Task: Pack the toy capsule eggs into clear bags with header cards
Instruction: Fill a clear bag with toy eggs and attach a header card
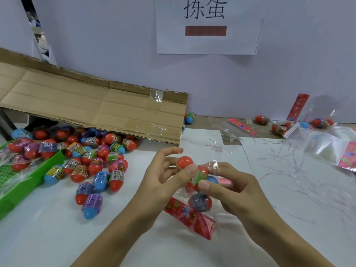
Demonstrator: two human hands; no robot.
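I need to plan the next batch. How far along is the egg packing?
Done: at least one filled bag lies at the far right. In hand: the left hand pushes a red-capped egg into the clear bag the right hand holds, its header card hanging below. Left: a large loose pile of eggs by the green tray.

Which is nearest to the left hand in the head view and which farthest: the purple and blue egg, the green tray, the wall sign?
1. Purple and blue egg, on the table just left of the left hand.
2. Green tray, at the far left edge.
3. Wall sign, up on the back wall.
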